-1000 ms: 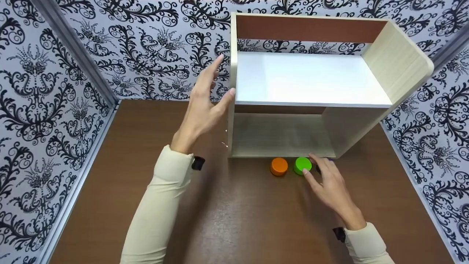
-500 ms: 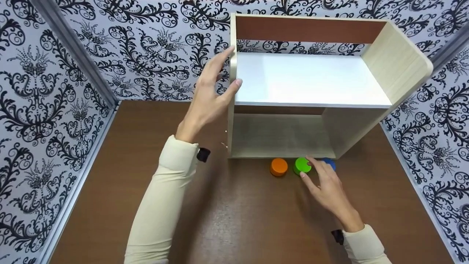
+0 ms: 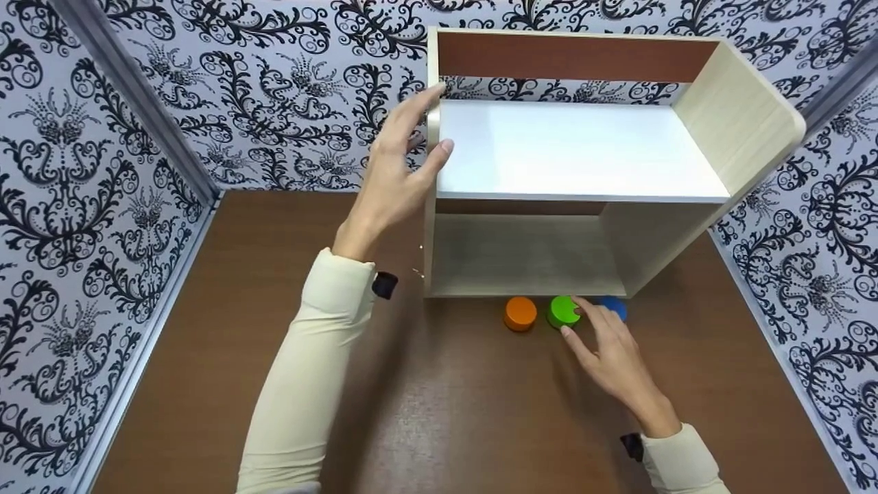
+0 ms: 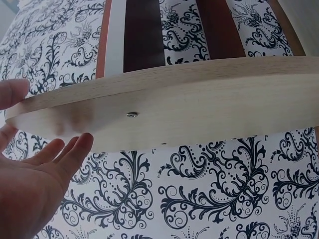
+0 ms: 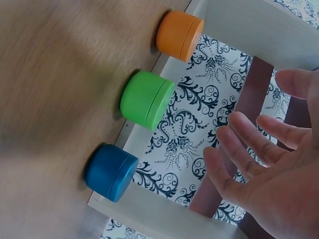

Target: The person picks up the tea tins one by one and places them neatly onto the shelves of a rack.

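My left hand [image 3: 392, 175] is at the left side panel [image 4: 199, 107] of a small wooden shelf unit. Thumb and index finger reach over the panel's edge in the head view; the other fingers stand spread along its outer face, and I cannot tell how firmly they touch. My right hand [image 3: 614, 357] hovers with loosely bent, parted fingers over a green round lidded jar [image 5: 147, 99], apart from it in the right wrist view. An orange jar [image 5: 179, 36] and a blue jar [image 5: 111, 172] flank the green one, in a row along the unit's front edge.
A white upper shelf [image 3: 583, 147] spans the unit above a lower wooden compartment [image 3: 528, 254]. Its right side panel [image 3: 741, 113] rises opposite. The unit stands on a brown tabletop [image 3: 446, 412], with patterned walls [image 3: 274, 89] behind and to the sides.
My left hand has moved up and right onto the side panel's edge. My right hand has shifted slightly left, showing more of the blue jar. The jars stay in their row.
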A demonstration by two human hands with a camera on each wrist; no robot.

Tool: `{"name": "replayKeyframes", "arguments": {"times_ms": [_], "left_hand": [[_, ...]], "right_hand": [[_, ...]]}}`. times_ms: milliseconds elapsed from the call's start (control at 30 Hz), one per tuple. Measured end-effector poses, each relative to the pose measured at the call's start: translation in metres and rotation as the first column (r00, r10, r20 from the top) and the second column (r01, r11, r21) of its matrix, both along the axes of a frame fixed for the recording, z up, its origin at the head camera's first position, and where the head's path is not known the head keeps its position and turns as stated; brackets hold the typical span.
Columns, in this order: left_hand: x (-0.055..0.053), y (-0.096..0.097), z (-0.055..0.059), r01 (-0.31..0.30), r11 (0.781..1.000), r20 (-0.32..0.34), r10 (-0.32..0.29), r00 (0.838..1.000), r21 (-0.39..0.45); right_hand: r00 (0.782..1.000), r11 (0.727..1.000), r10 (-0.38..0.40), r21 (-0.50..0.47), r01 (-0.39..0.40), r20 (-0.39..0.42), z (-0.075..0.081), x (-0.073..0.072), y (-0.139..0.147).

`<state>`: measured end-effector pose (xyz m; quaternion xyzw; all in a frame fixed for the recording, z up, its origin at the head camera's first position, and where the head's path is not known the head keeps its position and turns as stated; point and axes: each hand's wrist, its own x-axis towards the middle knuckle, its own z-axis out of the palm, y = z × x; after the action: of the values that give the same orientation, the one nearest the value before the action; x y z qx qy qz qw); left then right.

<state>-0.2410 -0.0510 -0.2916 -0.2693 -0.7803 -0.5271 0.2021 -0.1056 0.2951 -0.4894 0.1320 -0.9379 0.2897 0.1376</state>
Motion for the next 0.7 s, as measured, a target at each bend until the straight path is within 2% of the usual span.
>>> {"name": "replayKeyframes", "arguments": {"times_ms": [133,300,533,700], "left_hand": [[0.0,0.0,0.0,0.007,1.0,0.036,-0.007,0.999,0.014],[-0.001,0.0,-0.001,0.013,0.999,0.043,-0.015,0.999,0.033],[-0.003,0.0,-0.004,0.04,0.996,0.042,-0.043,0.998,0.084],[-0.003,0.001,-0.004,0.054,0.993,0.047,-0.059,0.997,0.104]], "right_hand": [[1.0,1.0,-0.007,0.0,0.007,0.017,-0.001,0.001,0.002],[1.0,1.0,-0.01,-0.015,0.01,0.015,-0.004,0.0,0.006],[1.0,1.0,-0.015,-0.026,0.014,-0.024,-0.005,-0.004,0.015],[0.997,0.999,-0.047,-0.025,0.046,-0.069,-0.007,-0.011,0.025]]}}
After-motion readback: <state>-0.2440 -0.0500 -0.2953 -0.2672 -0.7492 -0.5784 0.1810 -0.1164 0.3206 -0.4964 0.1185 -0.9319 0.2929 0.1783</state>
